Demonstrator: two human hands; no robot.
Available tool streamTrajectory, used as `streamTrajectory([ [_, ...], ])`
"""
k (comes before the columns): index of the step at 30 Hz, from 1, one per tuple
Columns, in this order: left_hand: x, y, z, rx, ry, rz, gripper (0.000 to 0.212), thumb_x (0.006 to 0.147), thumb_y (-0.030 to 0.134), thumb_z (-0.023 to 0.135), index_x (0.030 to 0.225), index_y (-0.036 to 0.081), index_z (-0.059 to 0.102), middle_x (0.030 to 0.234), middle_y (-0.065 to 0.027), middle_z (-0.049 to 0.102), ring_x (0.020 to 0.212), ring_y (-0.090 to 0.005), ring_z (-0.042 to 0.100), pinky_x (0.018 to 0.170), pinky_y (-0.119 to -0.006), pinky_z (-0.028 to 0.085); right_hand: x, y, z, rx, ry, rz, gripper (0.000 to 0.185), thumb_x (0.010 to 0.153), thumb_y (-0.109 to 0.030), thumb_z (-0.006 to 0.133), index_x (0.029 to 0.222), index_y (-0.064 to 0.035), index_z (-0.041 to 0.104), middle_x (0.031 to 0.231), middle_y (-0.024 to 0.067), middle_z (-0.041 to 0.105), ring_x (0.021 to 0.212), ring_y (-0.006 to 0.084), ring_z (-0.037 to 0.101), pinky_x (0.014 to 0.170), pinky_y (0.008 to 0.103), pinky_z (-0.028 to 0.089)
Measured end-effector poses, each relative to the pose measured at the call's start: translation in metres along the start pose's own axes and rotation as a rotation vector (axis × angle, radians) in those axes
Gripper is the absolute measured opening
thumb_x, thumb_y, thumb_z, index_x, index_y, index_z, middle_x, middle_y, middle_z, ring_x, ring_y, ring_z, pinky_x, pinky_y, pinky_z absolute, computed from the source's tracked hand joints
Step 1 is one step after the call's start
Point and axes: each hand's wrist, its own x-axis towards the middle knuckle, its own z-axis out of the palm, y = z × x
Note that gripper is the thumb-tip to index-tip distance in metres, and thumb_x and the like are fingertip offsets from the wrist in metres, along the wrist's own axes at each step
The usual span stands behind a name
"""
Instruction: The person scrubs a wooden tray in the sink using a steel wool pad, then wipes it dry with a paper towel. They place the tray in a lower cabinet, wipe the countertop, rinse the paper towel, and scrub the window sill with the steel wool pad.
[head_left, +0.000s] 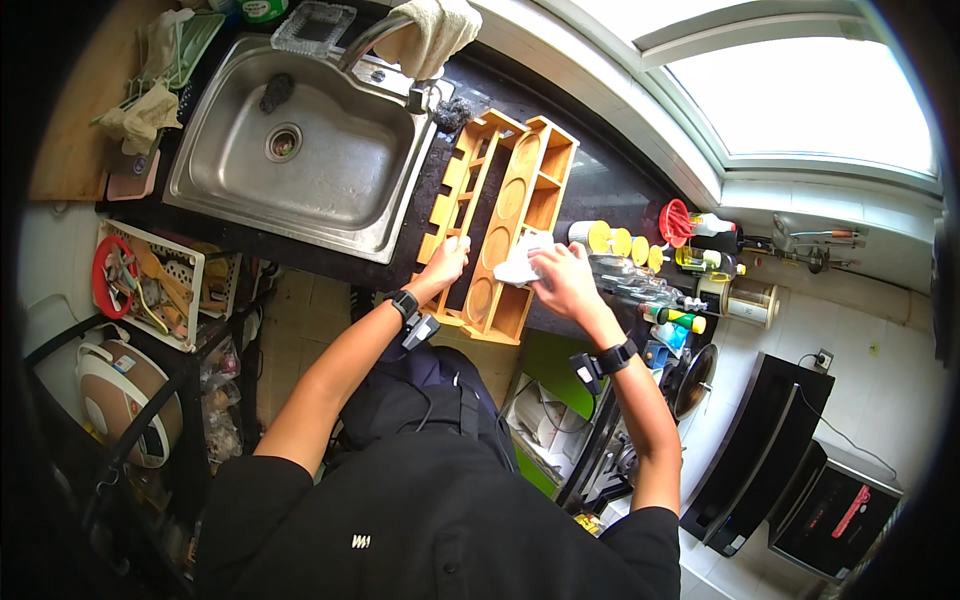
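Observation:
A wooden rack stands on the dark countertop beside the sink. Its left section (444, 204) has a notched edge and cross slats; a second wooden section (511, 196) has round recesses along one board and square compartments along the far side. I cannot tell whether the two sections are joined. My left hand (445, 264) grips a rail near the close end of the notched section. In my right hand (564, 279) is a crumpled white cloth or tissue (519, 264), pressed against the compartment section near its close end. Both wrists wear black bands with small devices.
A steel sink (330, 191) with a towel-draped faucet (375, 41) lies left. Yellow-lidded jars (600, 236), glass bottles (637, 279) and a red basket (675, 223) crowd the right. A utensil basket (150, 285) and rice cooker (124, 397) sit lower left.

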Motion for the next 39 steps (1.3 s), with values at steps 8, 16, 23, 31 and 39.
streamTrajectory([
  [8, -0.002, 0.001, 0.000, -0.035, 0.015, -0.041, 0.029, 0.106, 0.035, 0.047, 0.088, 0.014, 0.051, 0.069, 0.0045, 0.049, 0.052, -0.0063, 0.043, 0.047, -0.022, 0.037, 0.033, 0.003, 0.019, -0.292, -0.170, -0.301, 0.035, 0.079, -0.026, 0.056, 0.100, 0.0004, 0.066, 0.103, 0.0109, 0.068, 0.116, 0.0273, 0.054, 0.124, 0.0585, 0.009],
  [16, 0.002, -0.001, -0.001, -0.042, 0.005, -0.049, 0.032, 0.106, 0.038, 0.047, 0.086, 0.013, 0.050, 0.069, 0.0043, 0.047, 0.050, -0.0053, 0.041, 0.044, -0.021, 0.035, 0.053, 0.016, 0.018, -0.320, -0.417, -0.332, 0.048, 0.082, -0.033, 0.052, 0.117, -0.0033, 0.065, 0.120, 0.0107, 0.068, 0.125, 0.0253, 0.056, 0.121, 0.0676, 0.002],
  [23, 0.004, -0.006, -0.004, -0.033, 0.031, -0.019, 0.037, 0.102, 0.041, 0.049, 0.087, 0.007, 0.055, 0.071, 0.0002, 0.054, 0.053, -0.0093, 0.048, 0.048, -0.026, 0.039, 0.060, 0.011, -0.007, -0.235, -0.619, -0.329, 0.023, 0.082, -0.029, 0.054, 0.091, -0.0102, 0.064, 0.090, 0.0090, 0.066, 0.104, 0.0242, 0.064, 0.108, 0.0650, 0.026],
  [31, 0.010, -0.010, -0.003, -0.109, 0.022, -0.043, 0.035, 0.102, 0.038, 0.050, 0.086, 0.008, 0.054, 0.070, -0.0003, 0.054, 0.055, -0.0097, 0.048, 0.049, -0.027, 0.040, 0.047, 0.019, -0.011, -0.357, -0.372, -0.512, 0.026, 0.087, -0.029, 0.056, 0.102, -0.0108, 0.067, 0.109, 0.0054, 0.069, 0.120, 0.0216, 0.061, 0.120, 0.0706, 0.001],
  [39, 0.005, -0.004, -0.008, -0.024, -0.018, -0.067, 0.036, 0.103, 0.039, 0.048, 0.089, 0.006, 0.054, 0.070, -0.0004, 0.053, 0.053, -0.0099, 0.047, 0.049, -0.027, 0.040, 0.053, 0.016, 0.020, -0.583, -0.465, -0.368, 0.025, 0.082, -0.021, 0.067, 0.105, -0.0117, 0.066, 0.111, -0.0018, 0.068, 0.114, 0.0177, 0.064, 0.120, 0.0714, -0.005],
])
